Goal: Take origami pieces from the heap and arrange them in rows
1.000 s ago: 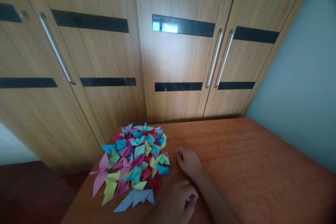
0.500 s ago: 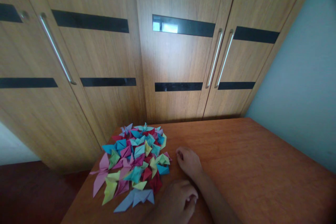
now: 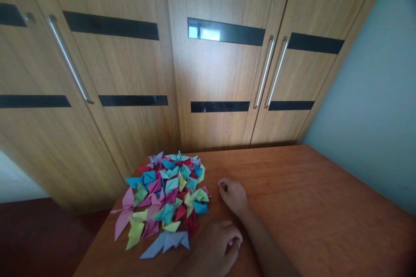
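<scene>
A heap of small folded paper pieces [image 3: 167,197] in pink, blue, teal, yellow-green, red and purple lies on the left part of a wooden table [image 3: 308,207]. My right hand [image 3: 232,194] rests on the table just right of the heap, with its fingers curled under and its forearm running to the lower right. Below it, at the near edge, my left hand [image 3: 217,246] lies in a loose fist beside a pale blue paper piece [image 3: 165,242]. I see nothing held in either hand.
Behind the table stand tall wooden wardrobe doors [image 3: 214,73] with black stripes and long metal handles [image 3: 264,71]. A pale blue wall [image 3: 373,108] closes the right side. Dark red floor [image 3: 39,238] shows past the table's left edge.
</scene>
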{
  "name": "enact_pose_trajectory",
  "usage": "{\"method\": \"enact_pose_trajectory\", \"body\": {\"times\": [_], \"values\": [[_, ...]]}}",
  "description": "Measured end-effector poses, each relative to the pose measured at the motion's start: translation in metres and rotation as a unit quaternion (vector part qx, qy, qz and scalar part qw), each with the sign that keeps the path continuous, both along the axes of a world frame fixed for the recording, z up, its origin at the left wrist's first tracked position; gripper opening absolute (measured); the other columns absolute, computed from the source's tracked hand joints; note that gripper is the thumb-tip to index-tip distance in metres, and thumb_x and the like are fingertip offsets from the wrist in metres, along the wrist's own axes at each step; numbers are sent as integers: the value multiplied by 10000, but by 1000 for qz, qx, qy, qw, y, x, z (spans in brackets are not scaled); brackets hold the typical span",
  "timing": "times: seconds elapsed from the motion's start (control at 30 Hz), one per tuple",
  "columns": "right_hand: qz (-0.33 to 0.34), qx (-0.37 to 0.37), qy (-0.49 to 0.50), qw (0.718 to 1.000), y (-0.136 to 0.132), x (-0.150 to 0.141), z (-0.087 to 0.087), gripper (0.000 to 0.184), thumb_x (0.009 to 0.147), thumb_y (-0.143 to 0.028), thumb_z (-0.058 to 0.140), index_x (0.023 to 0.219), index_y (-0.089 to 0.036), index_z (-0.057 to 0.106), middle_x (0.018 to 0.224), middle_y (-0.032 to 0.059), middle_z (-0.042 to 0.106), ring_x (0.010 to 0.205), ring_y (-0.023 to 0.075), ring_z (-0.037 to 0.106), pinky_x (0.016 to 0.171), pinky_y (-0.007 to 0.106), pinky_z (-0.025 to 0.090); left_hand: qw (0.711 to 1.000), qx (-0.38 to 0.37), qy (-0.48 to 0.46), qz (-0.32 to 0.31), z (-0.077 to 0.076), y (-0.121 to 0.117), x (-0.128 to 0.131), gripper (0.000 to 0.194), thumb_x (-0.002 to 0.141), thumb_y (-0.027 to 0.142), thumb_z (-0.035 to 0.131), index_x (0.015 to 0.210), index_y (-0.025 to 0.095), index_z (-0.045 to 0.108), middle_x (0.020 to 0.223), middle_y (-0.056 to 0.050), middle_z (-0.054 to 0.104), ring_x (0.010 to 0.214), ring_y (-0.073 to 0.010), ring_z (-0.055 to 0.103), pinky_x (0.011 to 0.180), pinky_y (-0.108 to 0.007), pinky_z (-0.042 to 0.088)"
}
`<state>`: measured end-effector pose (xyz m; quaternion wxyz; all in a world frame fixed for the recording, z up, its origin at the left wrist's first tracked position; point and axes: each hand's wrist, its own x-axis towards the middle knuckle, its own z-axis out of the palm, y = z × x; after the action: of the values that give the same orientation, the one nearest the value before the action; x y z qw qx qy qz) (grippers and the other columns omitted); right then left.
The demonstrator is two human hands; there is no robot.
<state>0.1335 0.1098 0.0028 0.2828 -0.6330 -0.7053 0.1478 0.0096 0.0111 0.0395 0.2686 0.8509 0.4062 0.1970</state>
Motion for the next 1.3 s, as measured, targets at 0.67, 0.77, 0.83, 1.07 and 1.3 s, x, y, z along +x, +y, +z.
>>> {"method": "enact_pose_trajectory", "body": {"times": [0.67, 0.77, 0.83, 1.07, 1.3], "values": [[11, 8, 3, 1000, -4, 1, 4, 214, 861, -269, 439, 800, -247, 643, 804, -7, 687, 768, 135, 610, 644, 199, 351, 910, 323, 28, 259, 9, 6, -142, 229, 856, 333, 475, 971, 238, 649, 976, -50, 666, 891, -203, 628, 786, -308, 525], [10, 3, -3, 1000, -4, 1, 6, 217, 864, -266, 436, 814, -247, 646, 826, -6, 686, 787, 131, 607, 658, 196, 356, 894, 341, 60, 285, -1, 4, -161, 273, 859, 377, 462, 976, 220, 651, 975, -63, 657, 911, -218, 618, 812, -329, 515], [12, 2, -6, 1000, -5, 1, 7, 218, 866, -262, 434, 816, -247, 646, 831, -9, 684, 790, 127, 606, 665, 194, 358, 887, 349, 71, 295, -6, 3, -166, 296, 860, 396, 456, 984, 209, 649, 982, -74, 649, 934, -231, 608, 839, -350, 503], [14, 0, -7, 1000, -6, 0, 8, 221, 873, -262, 435, 803, -236, 643, 831, -3, 681, 785, 134, 603, 662, 201, 360, 889, 353, 75, 284, -12, 4, -169, 265, 857, 395, 469, 955, 223, 645, 931, -60, 663, 900, -228, 620, 812, -349, 519], [20, 4, -5, 1000, -6, 0, 7, 213, 870, -253, 435, 805, -235, 638, 837, -5, 679, 783, 128, 599, 662, 195, 354, 893, 354, 49, 273, -7, 3, -166, 255, 863, 402, 469, 877, 226, 653, 863, -43, 692, 815, -205, 652, 759, -315, 540]]}}
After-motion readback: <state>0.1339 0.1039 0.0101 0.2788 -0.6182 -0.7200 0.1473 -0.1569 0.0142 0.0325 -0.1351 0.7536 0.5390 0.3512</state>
